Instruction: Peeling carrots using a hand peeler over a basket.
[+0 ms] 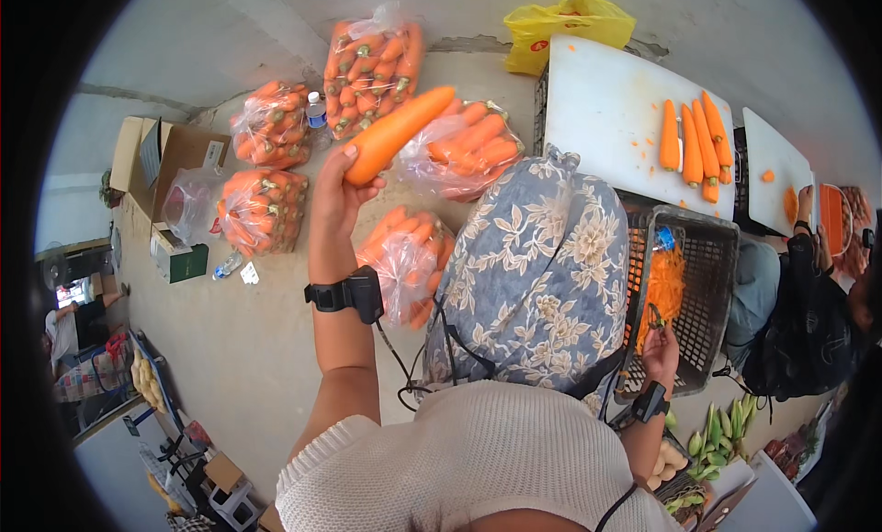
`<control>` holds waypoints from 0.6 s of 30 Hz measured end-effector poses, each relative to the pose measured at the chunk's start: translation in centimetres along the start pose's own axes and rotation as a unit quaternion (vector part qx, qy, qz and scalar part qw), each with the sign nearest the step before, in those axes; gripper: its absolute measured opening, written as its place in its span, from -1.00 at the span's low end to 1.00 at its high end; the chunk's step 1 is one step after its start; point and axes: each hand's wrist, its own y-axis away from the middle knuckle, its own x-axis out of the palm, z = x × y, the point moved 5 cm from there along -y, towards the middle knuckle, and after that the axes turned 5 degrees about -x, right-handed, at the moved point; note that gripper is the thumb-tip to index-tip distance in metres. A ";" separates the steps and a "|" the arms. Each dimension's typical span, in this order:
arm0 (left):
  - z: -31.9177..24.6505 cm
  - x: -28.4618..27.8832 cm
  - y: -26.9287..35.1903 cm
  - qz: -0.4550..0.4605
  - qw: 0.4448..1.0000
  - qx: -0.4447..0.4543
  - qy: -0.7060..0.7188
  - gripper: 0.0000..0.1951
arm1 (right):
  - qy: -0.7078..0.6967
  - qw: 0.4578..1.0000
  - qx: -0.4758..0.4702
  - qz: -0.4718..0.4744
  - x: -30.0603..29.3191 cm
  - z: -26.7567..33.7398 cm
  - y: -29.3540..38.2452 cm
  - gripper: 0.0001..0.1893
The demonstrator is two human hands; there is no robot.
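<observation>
My left hand [348, 177] is raised and grips an orange carrot [403, 134] by its thick end, tip pointing up and to the right. The carrot's skin looks smooth and bright. Low on the right, my right hand [661, 356] holds a small dark peeler [654, 317], partly hidden by the fingers. It is over a black plastic crate [713, 291] with orange carrot peelings [667, 273] inside. Several carrots [692, 149] lie side by side on a white cutting board [599, 111], with a thin light-coloured tool among them.
Clear bags of carrots stand on the floor, including a tall bag [365, 70] and an opened bag [475, 146]. A cardboard box [186, 156] is at left. Floral cloth [537, 277] covers my lap. At right, a co-worker's hand [805, 202] is over another white board [775, 163].
</observation>
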 end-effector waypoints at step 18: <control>22.3 35.1 5.8 0.430 0.804 -0.382 0.150 -0.47 | -0.027 0.980 -0.181 0.074 0.8 5.7 4.8 -0.90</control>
